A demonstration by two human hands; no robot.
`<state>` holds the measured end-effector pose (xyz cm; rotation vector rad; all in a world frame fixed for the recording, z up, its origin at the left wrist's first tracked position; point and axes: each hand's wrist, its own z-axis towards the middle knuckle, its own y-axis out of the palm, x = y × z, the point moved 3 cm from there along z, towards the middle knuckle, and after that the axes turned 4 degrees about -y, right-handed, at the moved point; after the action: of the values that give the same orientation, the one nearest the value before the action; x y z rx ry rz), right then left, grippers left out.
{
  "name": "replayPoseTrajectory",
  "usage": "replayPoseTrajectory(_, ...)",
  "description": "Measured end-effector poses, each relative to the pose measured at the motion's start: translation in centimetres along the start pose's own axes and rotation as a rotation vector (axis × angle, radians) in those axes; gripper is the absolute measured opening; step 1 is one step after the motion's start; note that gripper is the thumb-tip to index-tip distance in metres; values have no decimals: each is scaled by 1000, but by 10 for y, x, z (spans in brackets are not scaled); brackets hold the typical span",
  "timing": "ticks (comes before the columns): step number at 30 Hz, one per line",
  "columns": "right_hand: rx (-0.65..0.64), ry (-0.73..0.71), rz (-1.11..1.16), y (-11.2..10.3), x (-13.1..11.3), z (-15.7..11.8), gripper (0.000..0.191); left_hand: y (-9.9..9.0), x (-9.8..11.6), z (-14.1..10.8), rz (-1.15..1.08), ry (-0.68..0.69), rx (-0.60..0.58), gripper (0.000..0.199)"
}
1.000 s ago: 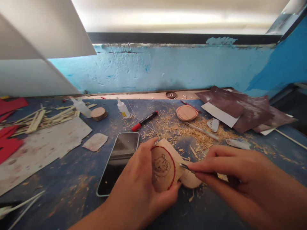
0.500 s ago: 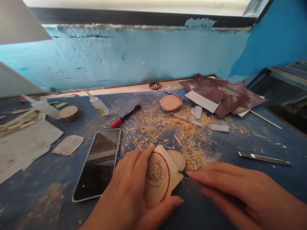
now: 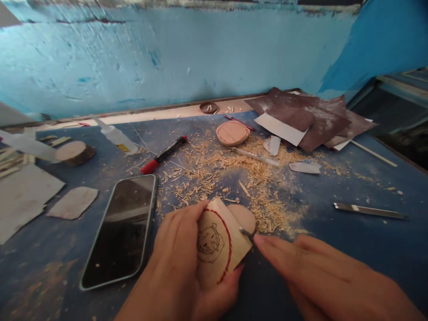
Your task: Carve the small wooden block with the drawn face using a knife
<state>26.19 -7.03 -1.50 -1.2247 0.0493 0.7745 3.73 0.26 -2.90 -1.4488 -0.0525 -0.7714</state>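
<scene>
My left hand is wrapped round a pale piece of wood with a face sketched on it and a red curved line near its rim. In my right hand is a carving blade; only its narrow metal tip shows, against the wood's right-hand edge, and the handle is hidden by my fingers. A rounded pale piece sits just behind the wood. Wood shavings are scattered beyond both hands.
A phone lies left of my left hand, with a red-capped marker beyond it. Farther back are a red-outlined wood disc and sandpaper sheets. A slim metal tool lies at the right.
The blade has moved up and left along the wood's edge, and my left thumb has drawn in closer to the wood. The view has tilted down slightly.
</scene>
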Motion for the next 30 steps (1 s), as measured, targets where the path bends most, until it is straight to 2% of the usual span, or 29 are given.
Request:
replayPoseTrajectory(3,58,2,-24,1,-6,16,64,-1,0,0,29,29,7,78)
replayPoseTrajectory(4,49,5,-30,0,-8,22,62,-1,0,0,35,46,34,78)
replayPoseTrajectory(7,-44,34,-54,-4,-15,39,60,6,-2,0,30,35,2,79)
replayPoseTrajectory(8,-72,37,-56,-6,-17,42,59,7,-2,-1,11,51,64,79)
replayPoseTrajectory(9,-86,33,-53,-7,-19,44,58,9,-3,-1,-4,43,71,80)
replayPoseTrajectory(15,-14,19,-21,2,-22,63,44,11,-3,-2,-53,32,79,81)
replayPoseTrajectory(20,-63,13,93,3,-22,91,34,9,-1,-2,-58,88,58,79)
replayPoseTrajectory(24,-41,67,69,-15,-20,82,31,10,0,-3,-43,77,68,77)
replayPoseTrajectory(30,-113,151,77,-34,-12,36,39,9,0,-3,-43,42,32,78)
